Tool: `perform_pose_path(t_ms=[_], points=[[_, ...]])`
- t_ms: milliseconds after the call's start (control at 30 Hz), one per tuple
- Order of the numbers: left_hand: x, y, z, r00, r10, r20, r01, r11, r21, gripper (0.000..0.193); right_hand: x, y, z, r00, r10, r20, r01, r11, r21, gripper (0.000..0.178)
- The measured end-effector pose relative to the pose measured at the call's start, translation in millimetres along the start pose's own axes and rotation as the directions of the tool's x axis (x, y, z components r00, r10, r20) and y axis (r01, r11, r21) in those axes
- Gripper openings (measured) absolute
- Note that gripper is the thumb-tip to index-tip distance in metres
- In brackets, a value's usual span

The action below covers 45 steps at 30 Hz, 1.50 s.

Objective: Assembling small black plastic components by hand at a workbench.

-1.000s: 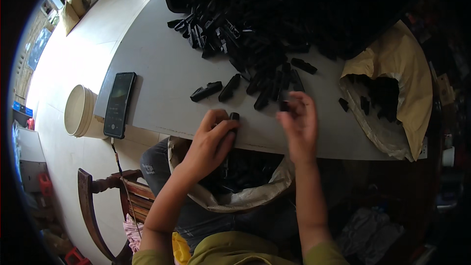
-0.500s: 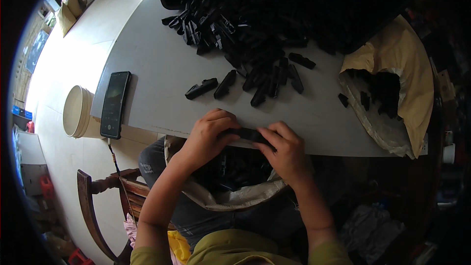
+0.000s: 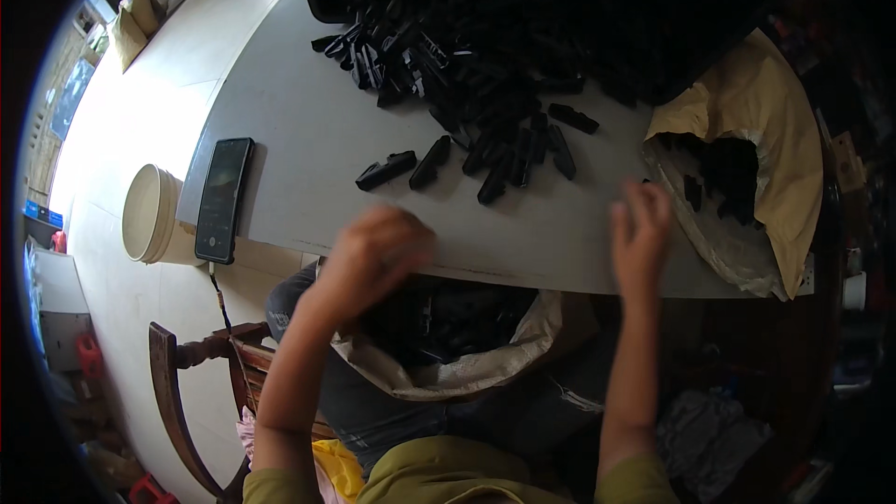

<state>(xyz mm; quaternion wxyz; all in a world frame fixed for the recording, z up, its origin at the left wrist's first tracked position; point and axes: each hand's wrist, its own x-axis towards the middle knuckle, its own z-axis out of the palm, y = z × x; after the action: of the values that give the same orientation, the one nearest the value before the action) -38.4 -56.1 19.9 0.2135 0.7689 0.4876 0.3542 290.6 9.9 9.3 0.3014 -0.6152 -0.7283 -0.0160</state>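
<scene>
My left hand [image 3: 373, 252], smeared by motion, is over the table's near edge with its fingers curled. Whether anything is inside it I cannot make out. Farther right, my right hand [image 3: 642, 238] reaches over the table with its fingers apart, its tips by the mouth of a brown paper sack [image 3: 779, 131] that holds small black pieces [image 3: 733, 173]. Below my hands, on my lap, an open woven sack [image 3: 457, 378] contains black parts [image 3: 439, 317]. Two elongated black plastic parts [image 3: 385, 171] lie on the table beyond my left hand, near a large heap of similar ones [image 3: 504, 121].
The grey table [image 3: 289, 112] carries a phone [image 3: 224, 201] at its left edge, with a cable hanging down. A dark container [image 3: 322, 5] stands at the back behind the heap. Left of the table is a pale bucket [image 3: 145, 215]; a wooden chair [image 3: 168, 392] is below it.
My hands have separated. The right one has swung right toward the paper sack, leaving the black part both were holding; the left has drawn slightly left.
</scene>
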Motion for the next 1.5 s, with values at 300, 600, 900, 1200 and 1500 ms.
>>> perform_pose_path(t_ms=[300,600,900,1200,1500], points=[[16,-25,-2,0.958,-0.12,-0.262,0.175,0.964,0.199,0.017,15,43,3,0.99,0.051,0.134,-0.055,0.998,0.025,0.027],[-6,17,17,0.996,-0.087,0.015,0.088,0.994,-0.064,0.031,-5,-43,7,0.967,-0.123,0.222,0.055,0.956,0.287,0.02],[18,14,37,0.996,-0.024,0.082,0.038,0.983,-0.179,0.028,-17,-64,30,0.923,-0.027,0.384,-0.333,0.445,0.831,0.022],[3,12,29,0.996,-0.029,0.086,0.045,0.982,-0.185,0.028,9,-94,19,0.893,-0.381,0.241,0.198,0.81,0.552,0.029],[2,11,28,0.996,-0.071,0.049,0.078,0.983,-0.169,0.028,5,-100,26,0.857,-0.34,0.387,-0.01,0.74,0.673,0.027]])
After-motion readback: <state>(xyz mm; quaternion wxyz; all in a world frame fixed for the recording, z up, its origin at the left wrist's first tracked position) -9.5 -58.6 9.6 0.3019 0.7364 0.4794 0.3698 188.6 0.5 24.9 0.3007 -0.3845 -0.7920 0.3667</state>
